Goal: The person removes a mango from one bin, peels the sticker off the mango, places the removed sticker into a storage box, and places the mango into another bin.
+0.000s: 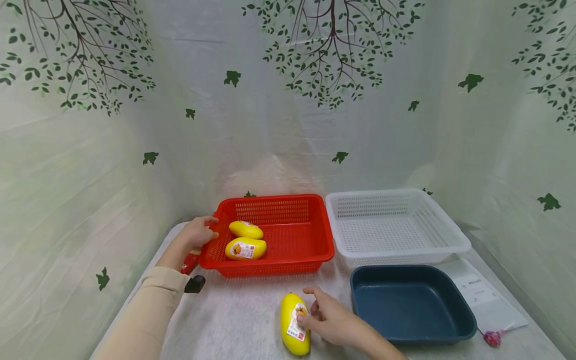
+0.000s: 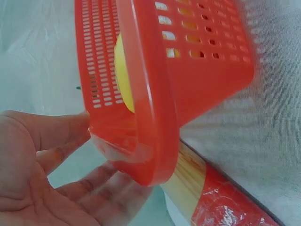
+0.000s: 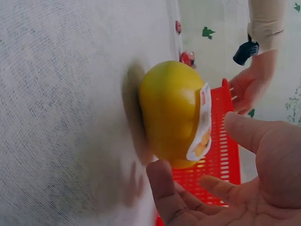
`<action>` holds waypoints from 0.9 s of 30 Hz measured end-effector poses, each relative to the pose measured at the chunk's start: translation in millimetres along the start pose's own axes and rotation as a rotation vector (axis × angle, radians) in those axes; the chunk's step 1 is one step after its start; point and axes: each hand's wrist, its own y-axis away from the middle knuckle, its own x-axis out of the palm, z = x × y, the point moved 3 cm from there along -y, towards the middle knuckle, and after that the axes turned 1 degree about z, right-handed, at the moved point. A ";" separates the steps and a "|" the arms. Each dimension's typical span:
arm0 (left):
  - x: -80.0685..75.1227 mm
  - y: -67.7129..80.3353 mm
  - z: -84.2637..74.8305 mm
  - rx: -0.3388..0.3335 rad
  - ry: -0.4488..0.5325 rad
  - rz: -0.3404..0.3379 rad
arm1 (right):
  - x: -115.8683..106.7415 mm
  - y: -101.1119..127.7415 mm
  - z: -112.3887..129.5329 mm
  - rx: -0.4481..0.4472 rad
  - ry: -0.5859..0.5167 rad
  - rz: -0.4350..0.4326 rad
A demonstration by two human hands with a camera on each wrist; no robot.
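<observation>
A yellow mango (image 1: pixel 295 324) with a white label lies on the cloth-covered table in front of the red basket (image 1: pixel 288 267). My right hand (image 1: pixel 332 317) is beside it, fingers spread and thumb over the label in the head view. In the right wrist view, the thumb stands a little off the mango (image 3: pixel 169 110), and a fingertip is right at its lower end. My left hand (image 1: pixel 198 233) is at the red basket's left rim, with fairly straight fingers touching the corner of the rim (image 2: pixel 153 117). Inside that basket lie two more mangoes (image 1: pixel 245 229), (image 1: pixel 258 248), on the left.
A white basket (image 1: pixel 402 257) stands right of the red one, with a dark blue tray (image 1: pixel 413 305) before it. Beyond the tray lie a clear printed packet (image 1: pixel 479 290) and a pink flower (image 1: pixel 493 339). A red-wrapped item (image 2: pixel 230 207) lies by the red basket's left side.
</observation>
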 end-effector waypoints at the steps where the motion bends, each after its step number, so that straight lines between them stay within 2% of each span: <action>1: 0.3 2.5 -1.1 0.012 -0.018 -0.009 | -1.3 1.1 1.1 0.003 0.015 -0.002; 6: 2.5 16.4 -7.4 0.051 -0.076 -0.059 | -7.3 8.1 7.8 0.027 0.076 -0.006; 10: 4.5 31.1 -11.9 0.099 -0.092 -0.088 | -11.1 13.4 14.5 0.006 0.136 -0.014; 13: 6.1 45.2 -14.4 0.177 -0.108 -0.101 | -14.9 15.6 20.0 0.016 0.183 -0.009; 17: 11.6 68.0 -20.1 0.333 -0.110 -0.111 | -21.9 19.1 26.0 0.042 0.211 0.023; 20: 21.3 86.2 -23.9 0.439 -0.087 -0.072 | -27.6 23.4 30.0 0.011 0.265 0.041; 22: 30.7 97.3 -24.7 0.480 -0.064 -0.020 | -31.5 25.6 32.7 -0.019 0.313 0.052; 27: 61.1 112.9 -20.1 0.516 -0.009 0.138 | -41.3 25.5 36.8 -0.017 0.359 0.087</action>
